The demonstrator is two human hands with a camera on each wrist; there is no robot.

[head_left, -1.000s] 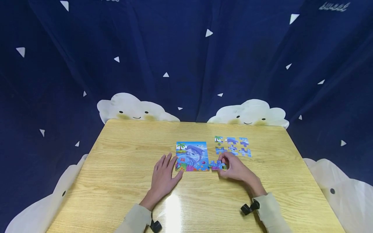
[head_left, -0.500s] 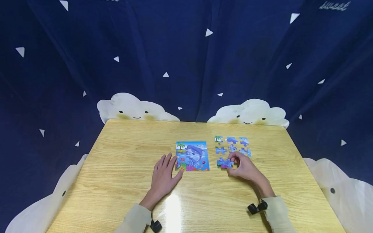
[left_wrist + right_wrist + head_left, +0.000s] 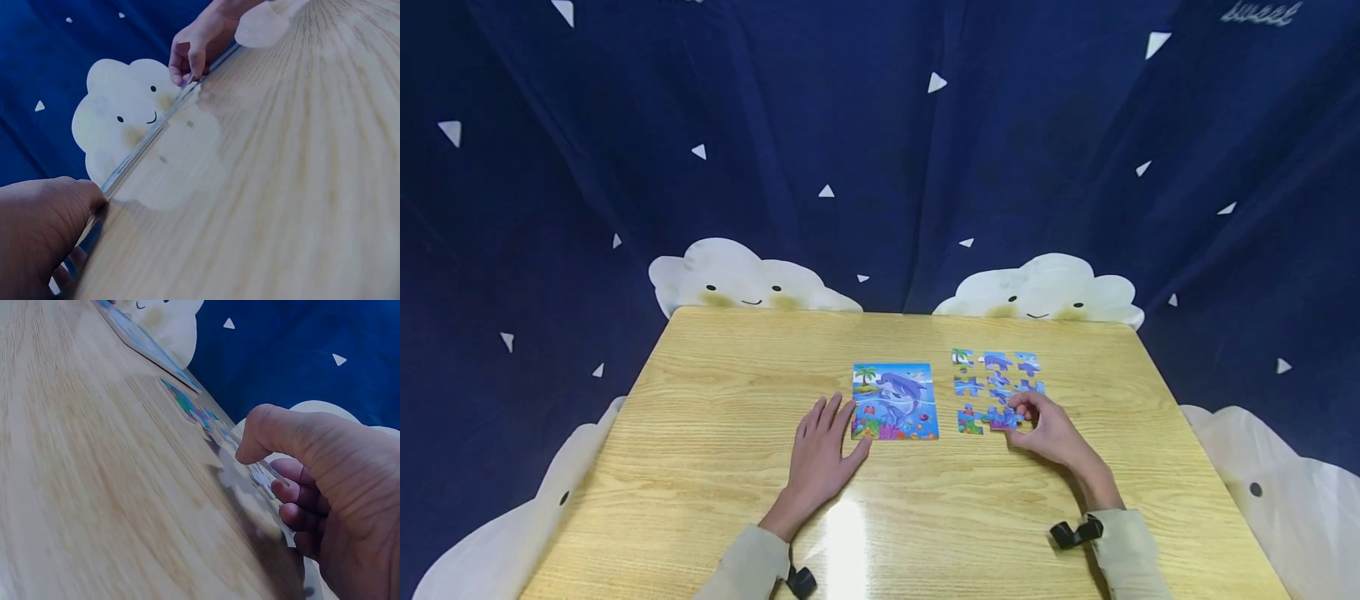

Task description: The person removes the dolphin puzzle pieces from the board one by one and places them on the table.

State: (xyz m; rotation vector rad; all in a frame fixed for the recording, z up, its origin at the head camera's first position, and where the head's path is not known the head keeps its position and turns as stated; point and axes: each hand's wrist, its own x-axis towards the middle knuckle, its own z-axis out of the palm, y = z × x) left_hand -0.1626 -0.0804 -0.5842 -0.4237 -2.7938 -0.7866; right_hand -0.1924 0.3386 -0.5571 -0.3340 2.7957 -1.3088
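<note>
In the head view my right hand [image 3: 1054, 437] pinches a blue and purple jigsaw piece [image 3: 1000, 419] between thumb and fingers. In the right wrist view this piece is seen nearly edge-on, and its shadow falls on the wood. Just left of it lies a corner jigsaw piece [image 3: 968, 422] with a red crab and green plants. My left hand [image 3: 820, 458] rests flat with spread fingers, fingertips and thumb at the left and lower edge of a square dolphin picture board [image 3: 895, 400]. The left wrist view shows that thumb [image 3: 87, 192] at the board's edge.
Above the held piece, several more jigsaw pieces [image 3: 997, 361] lie in two spaced rows, right of the board. The wooden table [image 3: 715, 400] ends at a dark blue curtain [image 3: 790, 125] with white clouds. A black wrist camera [image 3: 1075, 533] sits on the right wrist.
My right hand has moved right with the held jigsaw piece, away from the board. The crab corner piece now lies separate to its left. My left hand has stayed still.
</note>
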